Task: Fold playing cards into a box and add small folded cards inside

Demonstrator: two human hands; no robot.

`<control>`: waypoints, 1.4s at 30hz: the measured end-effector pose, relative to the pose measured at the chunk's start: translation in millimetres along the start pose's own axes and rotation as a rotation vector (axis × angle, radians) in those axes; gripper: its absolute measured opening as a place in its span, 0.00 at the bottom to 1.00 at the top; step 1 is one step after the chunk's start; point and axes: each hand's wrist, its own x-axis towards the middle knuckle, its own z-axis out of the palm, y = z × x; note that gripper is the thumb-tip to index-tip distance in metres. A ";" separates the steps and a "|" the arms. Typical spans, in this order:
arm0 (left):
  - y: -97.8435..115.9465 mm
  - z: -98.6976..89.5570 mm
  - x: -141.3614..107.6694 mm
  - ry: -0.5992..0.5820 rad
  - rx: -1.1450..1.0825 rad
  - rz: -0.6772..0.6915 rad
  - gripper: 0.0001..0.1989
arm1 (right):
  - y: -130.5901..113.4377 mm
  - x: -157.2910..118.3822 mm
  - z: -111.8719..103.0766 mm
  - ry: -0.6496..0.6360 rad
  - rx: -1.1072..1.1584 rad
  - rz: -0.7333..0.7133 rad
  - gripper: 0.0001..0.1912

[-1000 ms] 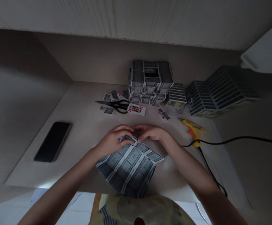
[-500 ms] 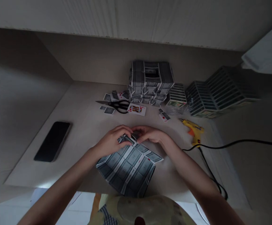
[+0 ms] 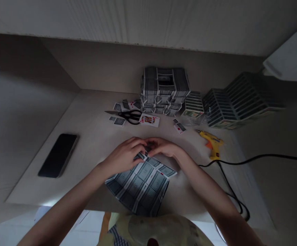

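A structure of joined playing cards (image 3: 143,182), backs outward in grey-blue patterns, lies tilted at the table's front edge against my body. My left hand (image 3: 128,153) rests over its upper left edge, fingers bent and pinching the card rim. Facing it, my right hand (image 3: 162,147) has thumb and fingers closed on the same far edge, where the two hands' fingertips nearly meet. The exact spot gripped is partly hidden by the fingers. A card flap (image 3: 167,170) sticks out to the right, below my right hand.
Behind stand a boxy card construction (image 3: 165,90) and stacked card packs (image 3: 237,102). Black scissors (image 3: 129,115) lie near loose cards (image 3: 149,120) and cut pieces (image 3: 179,127). A yellow glue gun (image 3: 213,143) with a black cable (image 3: 256,156) is at right, a phone (image 3: 58,155) at left.
My left hand has shifted slightly to the right along the card edge, closer to my right hand. The card structure stays nearly in place.
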 end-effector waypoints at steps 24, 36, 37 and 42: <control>-9.6 20.5 -16.6 0.329 0.015 0.109 0.09 | 0.7 -2.4 2.8 0.001 0.009 -0.001 0.29; -7.3 13.6 -18.8 0.366 -0.070 0.075 0.09 | -2.5 1.3 5.1 0.025 -0.102 0.004 0.31; -7.5 13.9 -18.9 0.372 -0.067 0.033 0.08 | -4.2 2.0 6.0 0.026 -0.106 0.005 0.31; -11.2 16.8 -17.1 0.443 -0.050 -0.263 0.08 | -11.0 5.2 9.5 0.015 -0.100 0.003 0.31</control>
